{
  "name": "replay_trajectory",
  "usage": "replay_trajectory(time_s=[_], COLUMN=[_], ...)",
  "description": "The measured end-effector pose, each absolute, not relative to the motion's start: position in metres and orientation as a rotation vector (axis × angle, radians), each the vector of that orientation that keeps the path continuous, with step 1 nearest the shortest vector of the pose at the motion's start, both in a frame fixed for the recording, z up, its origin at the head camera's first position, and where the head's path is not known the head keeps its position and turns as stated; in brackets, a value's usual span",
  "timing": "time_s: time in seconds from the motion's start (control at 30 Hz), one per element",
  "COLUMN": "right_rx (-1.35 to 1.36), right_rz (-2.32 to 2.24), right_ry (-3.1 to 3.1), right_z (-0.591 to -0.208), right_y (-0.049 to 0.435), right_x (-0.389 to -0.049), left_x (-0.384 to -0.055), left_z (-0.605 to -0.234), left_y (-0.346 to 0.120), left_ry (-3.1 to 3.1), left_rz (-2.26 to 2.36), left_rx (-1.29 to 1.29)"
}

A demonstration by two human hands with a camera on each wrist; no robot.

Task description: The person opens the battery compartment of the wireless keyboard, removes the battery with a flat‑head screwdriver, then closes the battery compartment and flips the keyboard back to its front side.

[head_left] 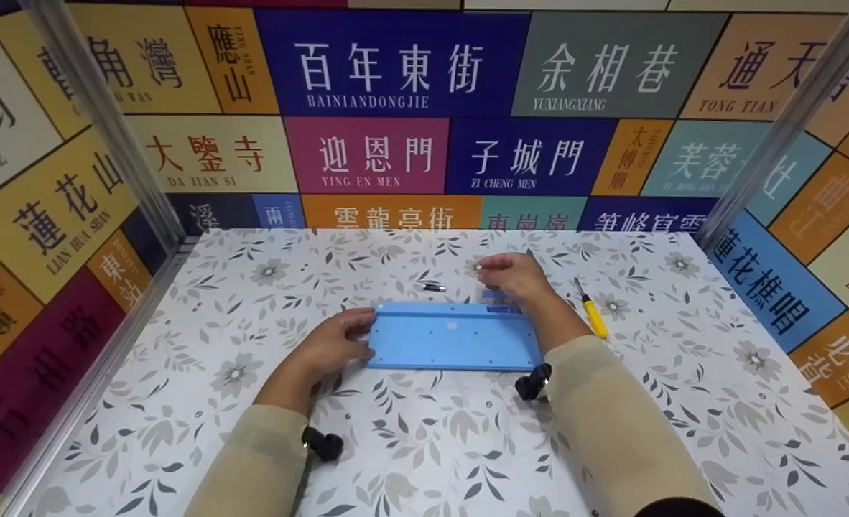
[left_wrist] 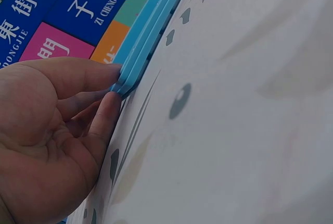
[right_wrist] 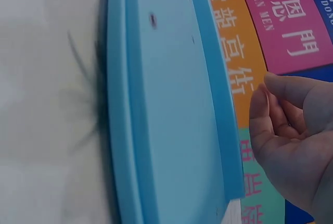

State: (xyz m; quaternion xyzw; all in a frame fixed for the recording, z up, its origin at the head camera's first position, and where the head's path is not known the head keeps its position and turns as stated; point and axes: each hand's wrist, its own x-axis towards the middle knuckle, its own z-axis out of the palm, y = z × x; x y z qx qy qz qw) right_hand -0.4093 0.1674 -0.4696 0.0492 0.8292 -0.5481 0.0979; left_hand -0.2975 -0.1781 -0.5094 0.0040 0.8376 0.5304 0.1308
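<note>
A light blue keyboard [head_left: 453,341] lies face down on the table, its underside dotted with small screw holes. My left hand [head_left: 335,341] pinches its left end; in the left wrist view the thumb and fingers hold the blue edge. Above the far right part of the keyboard is my right hand [head_left: 514,276], thumb and fingertips pressed together. A tiny white piece [head_left: 479,268] shows at those fingertips, too small to identify. Under the right hand a small blue part [head_left: 495,295] lies beyond the keyboard's far edge, partly hidden.
A yellow-handled screwdriver [head_left: 594,317] lies to the right of the keyboard. Beyond the far edge sits a small dark and silvery object [head_left: 433,287]. The floral-patterned table [head_left: 238,431] ends at walls of coloured signs [head_left: 388,64] at the back and sides.
</note>
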Motion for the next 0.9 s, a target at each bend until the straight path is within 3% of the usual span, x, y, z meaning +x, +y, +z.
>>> replay_trajectory(time_s=[0.3,0.9], right_rx=[0.25,0.15], right_rz=[-1.586,-1.58], right_ry=[2.396,2.449], right_z=[-0.472,-0.497], right_y=[0.198,0.225], right_x=[-0.409,-0.416], left_x=[-0.296,-0.296], left_z=[-0.511,-0.512], left_y=[-0.178,-0.177], left_ry=[2.441,2.418], left_rz=[1.53,1.574], left_rx=[0.015,0.0])
